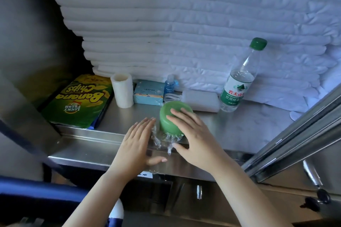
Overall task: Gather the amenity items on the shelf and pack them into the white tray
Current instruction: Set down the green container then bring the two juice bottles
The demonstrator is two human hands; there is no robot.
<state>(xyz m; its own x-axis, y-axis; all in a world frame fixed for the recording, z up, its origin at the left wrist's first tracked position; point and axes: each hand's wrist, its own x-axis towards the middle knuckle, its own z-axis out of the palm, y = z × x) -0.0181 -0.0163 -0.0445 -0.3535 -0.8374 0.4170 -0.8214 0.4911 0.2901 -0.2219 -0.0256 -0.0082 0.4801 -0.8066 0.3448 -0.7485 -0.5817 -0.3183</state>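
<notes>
A round green soap [170, 118] in crinkled clear wrap lies near the front of the steel shelf [129, 118]. My right hand [195, 134] rests over its right side, fingers spread on top. My left hand [139, 142] lies flat just left of it, fingers apart, touching the wrap's edge. Behind stand a white paper roll [122, 90], a light blue tissue box [148, 92], a small blue sanitizer bottle [169, 85], a white flat case [200, 100] and a green-capped water bottle [239, 79]. A green Banana Chips bag [79, 100] lies at the left. No white tray is in view.
Stacked folded white linen [166, 24] fills the back of the shelf. A dark cabinet wall [27, 42] closes the left side and a steel door frame [304, 134] slants across the right. The shelf's front lip [83, 155] runs below my hands.
</notes>
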